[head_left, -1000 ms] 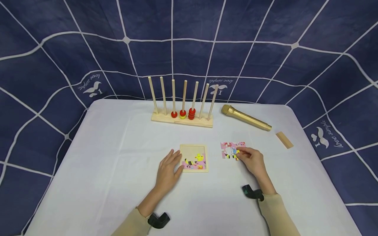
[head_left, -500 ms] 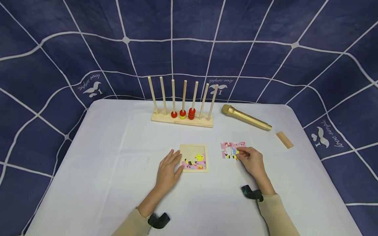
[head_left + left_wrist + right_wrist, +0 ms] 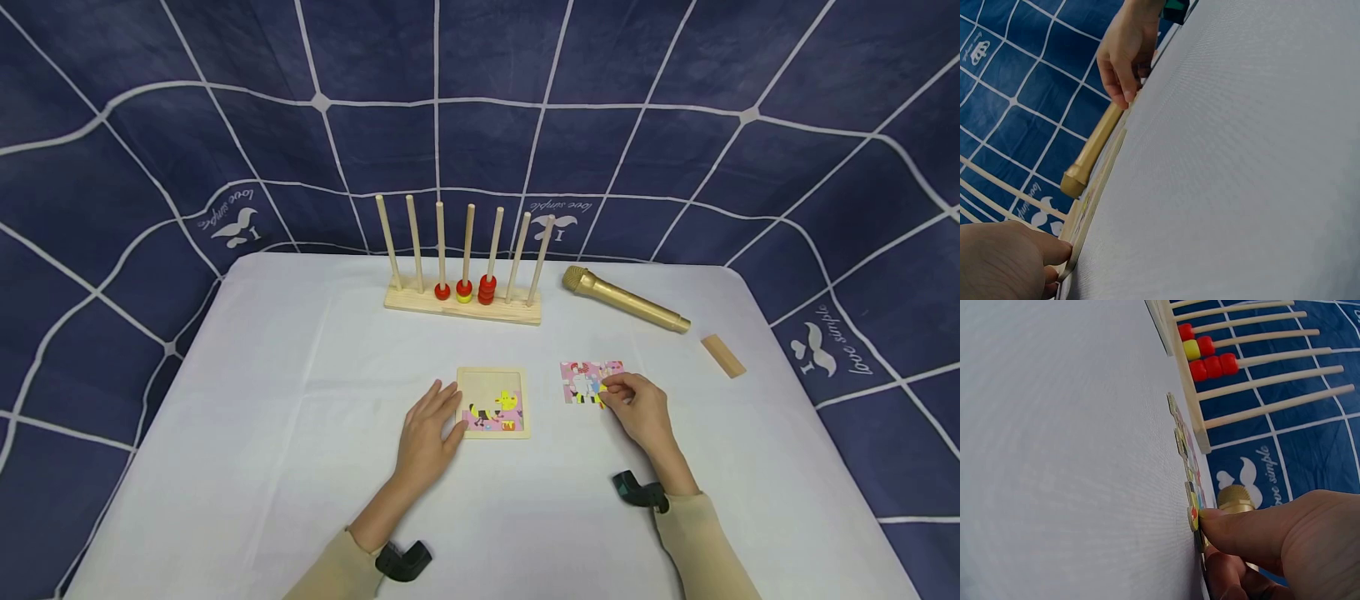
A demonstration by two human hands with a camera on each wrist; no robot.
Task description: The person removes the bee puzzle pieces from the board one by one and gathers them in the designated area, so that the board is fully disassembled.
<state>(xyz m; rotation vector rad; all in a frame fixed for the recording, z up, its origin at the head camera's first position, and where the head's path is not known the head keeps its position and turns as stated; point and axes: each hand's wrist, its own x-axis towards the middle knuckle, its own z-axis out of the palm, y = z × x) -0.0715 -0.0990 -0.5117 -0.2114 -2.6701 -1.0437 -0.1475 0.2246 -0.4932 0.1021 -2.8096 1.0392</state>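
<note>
A square wooden puzzle tray [image 3: 491, 370] lies in the middle of the table, its lower part filled with pink and yellow jigsaw pieces showing a yellow duck's head. My left hand [image 3: 426, 437] rests along its left edge, fingers extended, thumb at the near left corner. To the right, a block of joined jigsaw pieces [image 3: 576, 385] in pink, white and blue lies flat. At that block's right side, my right hand [image 3: 639, 410] pinches a jigsaw piece [image 3: 1194, 514] between thumb and fingers; the fingers hide most of it in the head view.
Behind the tray stands a wooden peg abacus [image 3: 462, 310] with several red beads and a yellow one. A gold microphone [image 3: 626, 300] lies at the back right, near a small tan wooden strip [image 3: 723, 356]. A blue checked cloth [image 3: 480, 142] hangs behind the table.
</note>
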